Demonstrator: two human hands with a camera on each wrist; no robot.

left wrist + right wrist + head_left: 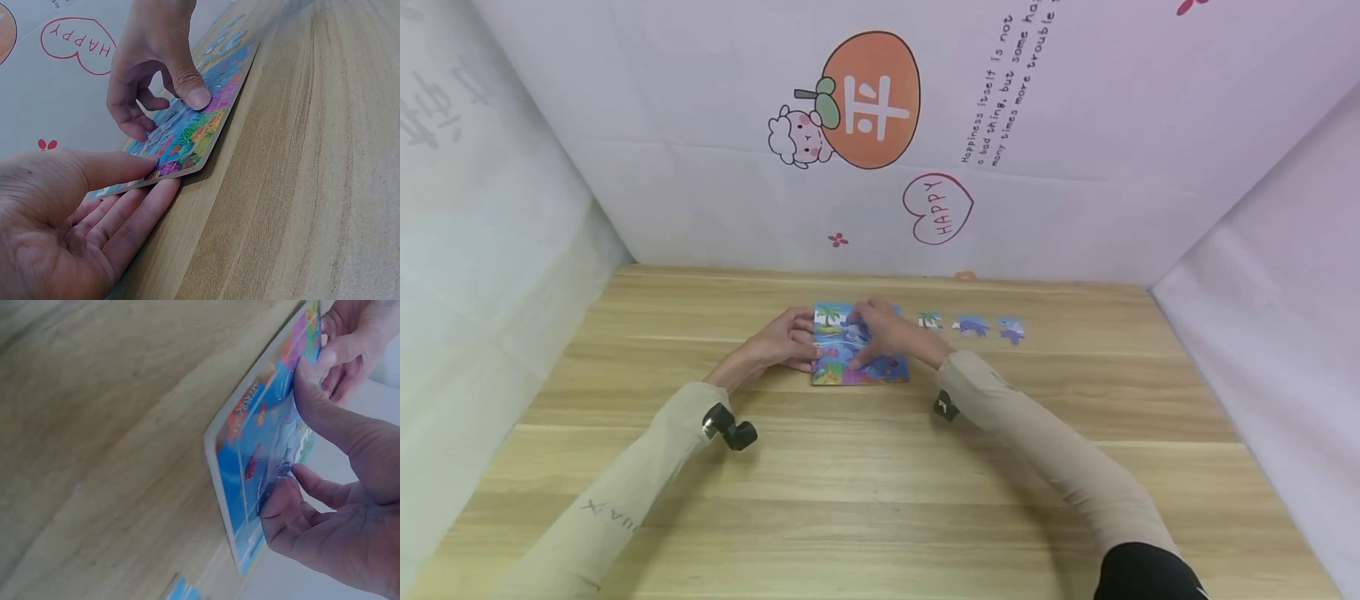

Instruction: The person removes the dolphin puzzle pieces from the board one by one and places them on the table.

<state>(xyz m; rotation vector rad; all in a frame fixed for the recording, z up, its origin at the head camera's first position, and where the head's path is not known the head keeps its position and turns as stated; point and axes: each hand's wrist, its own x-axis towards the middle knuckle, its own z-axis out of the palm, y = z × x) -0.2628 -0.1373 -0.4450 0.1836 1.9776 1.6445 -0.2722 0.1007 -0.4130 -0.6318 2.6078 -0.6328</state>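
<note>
A jigsaw puzzle board (829, 377) with a colourful undersea picture lies on the wooden table, longer side facing me. My left hand (778, 340) pinches its left edge. In the left wrist view, the left thumb (128, 167) lies on top and the other fingers are beneath the rim. Over the middle of the board is my right hand (887, 332), thumb and fingertips spread apart and touching the picture. In the right wrist view, the right thumb (325, 415) presses near the lower part of the picture. Part of the picture is hidden under this hand.
To the right of the board lie loose puzzle pieces: one with a palm tree (929, 320), a purple-blue one (972, 325) and another blue one (1012, 329). White printed cloth (715, 192) stands behind the table (850, 483) and at both sides.
</note>
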